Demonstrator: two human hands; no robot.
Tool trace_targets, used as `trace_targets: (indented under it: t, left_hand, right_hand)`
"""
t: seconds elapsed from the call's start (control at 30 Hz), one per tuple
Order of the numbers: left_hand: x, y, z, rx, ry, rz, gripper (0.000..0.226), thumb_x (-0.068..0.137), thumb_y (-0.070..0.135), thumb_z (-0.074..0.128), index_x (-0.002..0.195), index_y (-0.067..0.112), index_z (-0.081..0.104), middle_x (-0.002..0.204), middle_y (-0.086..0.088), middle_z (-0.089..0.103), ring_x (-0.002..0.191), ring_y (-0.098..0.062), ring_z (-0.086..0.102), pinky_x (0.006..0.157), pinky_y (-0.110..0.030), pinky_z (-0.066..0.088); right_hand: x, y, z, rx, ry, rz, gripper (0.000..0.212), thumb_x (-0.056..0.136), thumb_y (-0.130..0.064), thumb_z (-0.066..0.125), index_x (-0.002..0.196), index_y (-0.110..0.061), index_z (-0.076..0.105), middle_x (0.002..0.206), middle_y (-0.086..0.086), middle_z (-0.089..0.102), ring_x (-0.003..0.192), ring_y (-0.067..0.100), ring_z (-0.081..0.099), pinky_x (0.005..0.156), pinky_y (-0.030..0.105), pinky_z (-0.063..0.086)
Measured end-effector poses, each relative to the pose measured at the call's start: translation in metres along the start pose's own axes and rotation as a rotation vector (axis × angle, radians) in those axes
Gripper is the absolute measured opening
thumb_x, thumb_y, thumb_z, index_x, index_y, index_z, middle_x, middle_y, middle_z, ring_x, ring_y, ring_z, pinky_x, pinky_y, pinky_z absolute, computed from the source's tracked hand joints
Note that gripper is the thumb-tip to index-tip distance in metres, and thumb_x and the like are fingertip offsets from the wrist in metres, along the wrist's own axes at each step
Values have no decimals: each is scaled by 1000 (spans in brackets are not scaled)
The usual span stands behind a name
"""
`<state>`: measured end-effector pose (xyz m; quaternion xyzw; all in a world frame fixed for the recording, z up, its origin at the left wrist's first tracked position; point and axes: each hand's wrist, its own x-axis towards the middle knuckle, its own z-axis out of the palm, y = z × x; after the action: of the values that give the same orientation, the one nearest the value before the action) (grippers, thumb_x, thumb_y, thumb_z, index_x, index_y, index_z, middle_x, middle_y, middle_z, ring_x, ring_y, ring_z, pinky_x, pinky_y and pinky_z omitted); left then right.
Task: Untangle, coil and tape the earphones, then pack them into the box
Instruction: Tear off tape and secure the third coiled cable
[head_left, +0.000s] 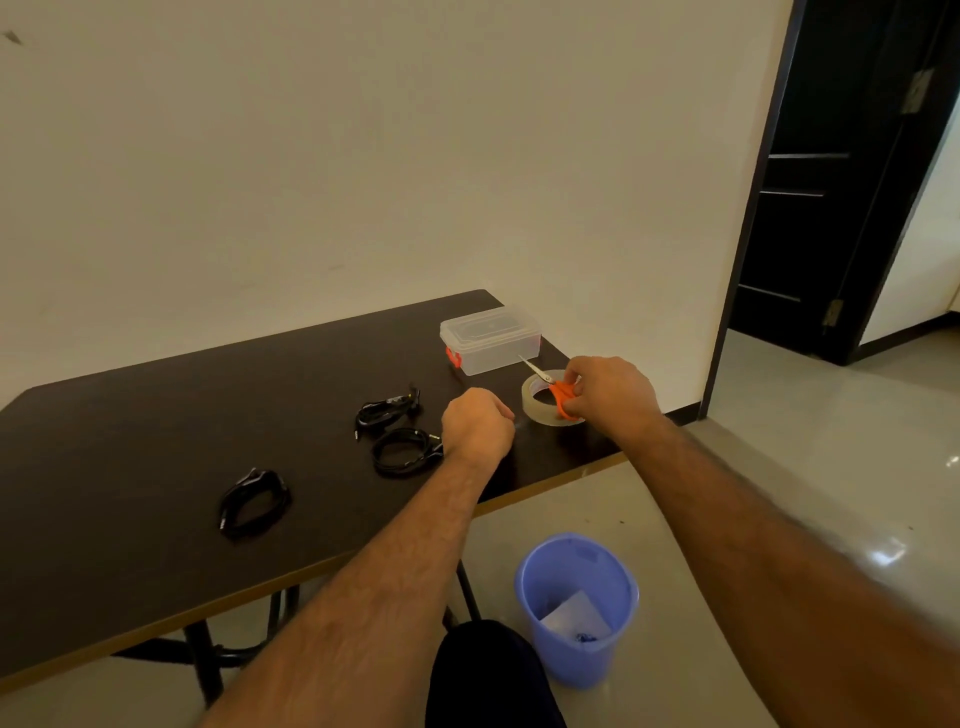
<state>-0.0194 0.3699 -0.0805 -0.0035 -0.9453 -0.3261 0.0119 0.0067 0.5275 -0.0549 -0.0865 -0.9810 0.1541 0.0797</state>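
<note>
Black earphone cables lie in three bundles on the dark brown tabletop, and from the head view, the only one I have, I judge the coiling mostly done. The nearest bundle, a black coiled earphone set, sits well apart to the left. A second round black coil lies just beside my left hand. A looser black bundle rests just behind that one and looks less tidy. Whether any coil carries tape yet I cannot tell; the strip would be too small to see.

My right hand grips the orange-handled scissors over the roll of clear tape, blades pointing away toward the clear plastic box with a red latch. My left hand is curled, fingers drawn in near the roll; I think it pinches a tape end, but what it holds is not visible. So I read this as cutting tape, with taping and packing all left. The box lid appears closed and nothing dark shows inside.

Room is tight on the right: roll and box sit near the table's right edge, and the near edge runs just under my wrists. Below stands a light blue plastic bin with scraps in it. Leftward, the tabletop gives open space for working.
</note>
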Motion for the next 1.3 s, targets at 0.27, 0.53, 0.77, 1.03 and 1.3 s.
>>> trace_targets:
  t: [0.27,0.53,0.77,1.03,1.3]
  left_hand:
    - [-11,-10,-24,-190,-135,-135,5,87,15,72,87,10,75,79,-3,73,69,-11,70,80,-33,61]
    - [-21,-3,-30,-463,-192,-267,7,91,10,67,91,3,70,72,-5,65,50,-6,53,47,-18,46]
    - [-17,2,-32,-524,-189,-299,6,92,5,64,94,4,69,94,-10,70,55,-6,52,47,-16,47]
    - [-14,1,-34,-623,-224,-355,7,93,5,63,89,5,68,95,-9,69,53,-6,50,43,-13,46]
    - [-16,0,-35,-676,-261,-385,7,93,4,63,92,2,69,86,-7,67,52,-6,49,36,-12,41]
  right_hand:
    - [9,-16,16,26,74,98,48,82,-44,75,116,-12,67,109,9,69,95,22,63,92,34,50]
    - [-28,5,-12,781,-253,122,25,91,-24,69,109,-8,66,94,9,67,74,16,61,61,30,56]
    - [-59,22,-7,731,-920,26,59,96,-55,43,125,-6,59,92,6,65,68,12,59,67,32,56]
    - [-49,6,2,919,-918,58,67,97,-62,34,119,-5,60,91,7,66,59,8,47,48,18,41]
    - [-32,-7,4,909,-848,133,65,96,-58,43,118,0,62,86,7,67,50,6,45,39,15,36]
